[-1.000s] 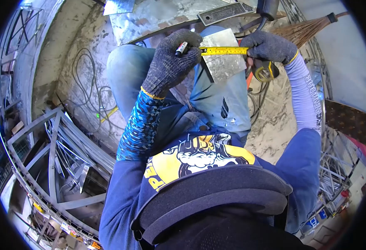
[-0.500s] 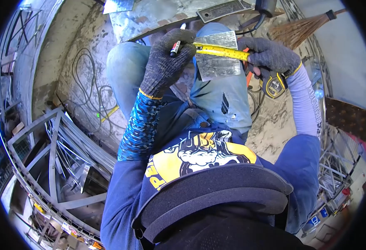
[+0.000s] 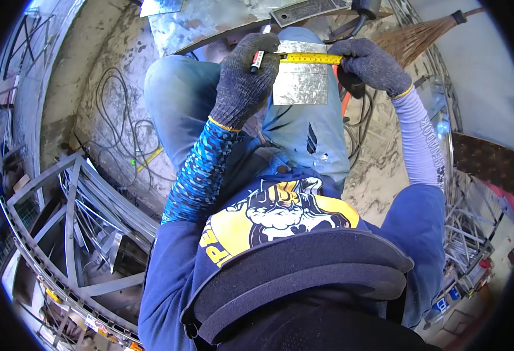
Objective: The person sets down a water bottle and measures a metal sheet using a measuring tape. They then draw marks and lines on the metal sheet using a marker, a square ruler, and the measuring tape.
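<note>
A silvery sheet-metal plate (image 3: 301,89) rests over my thigh, with a line visible across it. My left hand (image 3: 242,82), in a dark knit glove, is closed around a marker (image 3: 257,61) and is at the plate's left edge, by the end of the yellow tape. The tape measure (image 3: 311,58) has its blade stretched across the plate's upper part. At the right, my gloved right hand (image 3: 376,67) grips the blade by thumb and fingers; the dark case hangs beneath it, partly hidden.
A metal-topped surface (image 3: 210,23) lies ahead, bearing a slotted flat bar (image 3: 309,10). A broom (image 3: 418,38) is at the upper right. Cables (image 3: 113,105) coil on the floor at the left. Metal frames and strips (image 3: 72,222) stand at the lower left.
My right hand has moved up and left along the tape, and the tape case has turned so its yellow face no longer shows. The plate has straightened and lies less tilted.
</note>
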The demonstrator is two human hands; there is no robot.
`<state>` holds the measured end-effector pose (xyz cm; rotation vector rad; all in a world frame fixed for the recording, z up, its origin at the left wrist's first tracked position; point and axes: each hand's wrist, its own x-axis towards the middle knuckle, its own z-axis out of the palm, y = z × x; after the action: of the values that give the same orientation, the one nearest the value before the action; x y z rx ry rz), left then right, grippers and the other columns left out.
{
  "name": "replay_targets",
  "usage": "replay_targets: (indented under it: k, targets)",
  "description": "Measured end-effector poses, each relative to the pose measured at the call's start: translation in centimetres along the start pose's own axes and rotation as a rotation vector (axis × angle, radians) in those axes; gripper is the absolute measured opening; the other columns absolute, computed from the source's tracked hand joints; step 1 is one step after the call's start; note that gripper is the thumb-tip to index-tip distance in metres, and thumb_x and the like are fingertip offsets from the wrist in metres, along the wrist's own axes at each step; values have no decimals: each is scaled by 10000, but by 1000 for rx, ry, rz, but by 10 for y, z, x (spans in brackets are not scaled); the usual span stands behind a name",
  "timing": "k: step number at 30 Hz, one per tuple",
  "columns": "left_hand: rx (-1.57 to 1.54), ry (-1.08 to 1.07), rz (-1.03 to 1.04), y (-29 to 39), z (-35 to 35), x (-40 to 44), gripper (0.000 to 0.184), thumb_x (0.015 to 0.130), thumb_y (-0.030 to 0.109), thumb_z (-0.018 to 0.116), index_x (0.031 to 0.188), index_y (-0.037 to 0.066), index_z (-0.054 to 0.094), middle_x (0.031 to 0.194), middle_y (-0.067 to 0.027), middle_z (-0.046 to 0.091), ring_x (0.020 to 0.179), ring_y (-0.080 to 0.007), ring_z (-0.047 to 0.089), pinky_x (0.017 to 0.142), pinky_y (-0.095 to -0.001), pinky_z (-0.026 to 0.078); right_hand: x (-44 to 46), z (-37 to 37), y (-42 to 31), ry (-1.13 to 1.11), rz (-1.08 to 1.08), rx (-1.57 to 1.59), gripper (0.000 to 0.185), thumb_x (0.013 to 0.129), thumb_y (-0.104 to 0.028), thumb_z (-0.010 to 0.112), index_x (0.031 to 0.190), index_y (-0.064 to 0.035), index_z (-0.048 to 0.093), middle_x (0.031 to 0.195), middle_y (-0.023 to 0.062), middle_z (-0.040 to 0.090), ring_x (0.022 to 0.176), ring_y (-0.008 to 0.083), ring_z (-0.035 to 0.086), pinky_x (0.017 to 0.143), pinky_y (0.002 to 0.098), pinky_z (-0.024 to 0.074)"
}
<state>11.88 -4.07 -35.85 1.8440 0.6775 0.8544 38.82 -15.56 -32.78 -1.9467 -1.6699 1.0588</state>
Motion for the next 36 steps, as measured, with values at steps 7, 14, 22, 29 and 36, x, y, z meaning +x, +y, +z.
replay_targets:
  k: [7,14,22,29,36]
  targets:
    - [-42,8,44,-13,-4,3,194,872,78,652,1054,13,656,984,-161,684,940,-289,691,842,-368,534,1,18,-1,237,-357,-34,320,872,-105,567,1158,4,660,882,159,678,735,276,613,755,366,524]
    - [-61,-68,21,-11,-5,-6,201,864,80,674,1053,11,658,1004,-150,692,940,-258,685,853,-349,528,-21,33,-22,163,-31,84,262,920,-204,571,1067,-4,656,789,143,642,696,250,629,690,379,501]
    - [-103,-71,-42,-8,-7,8,234,820,74,725,1038,16,663,1076,-137,680,1001,-227,657,901,-355,519,-8,16,-22,120,-36,80,308,942,-259,574,1159,-40,575,832,139,617,752,222,606,732,368,501]
    - [-1,-36,67,-19,-3,21,199,835,95,691,1013,17,645,1014,-156,692,940,-270,678,854,-366,529,9,15,-5,181,-3,22,292,949,-255,565,1126,-23,572,810,120,600,748,199,574,717,364,490]
    - [-3,-54,56,-19,-6,25,185,827,107,701,975,20,634,993,-158,689,933,-278,678,846,-372,532,21,7,-3,161,-104,-65,224,961,-201,549,1047,5,572,748,119,527,698,210,502,667,366,453]
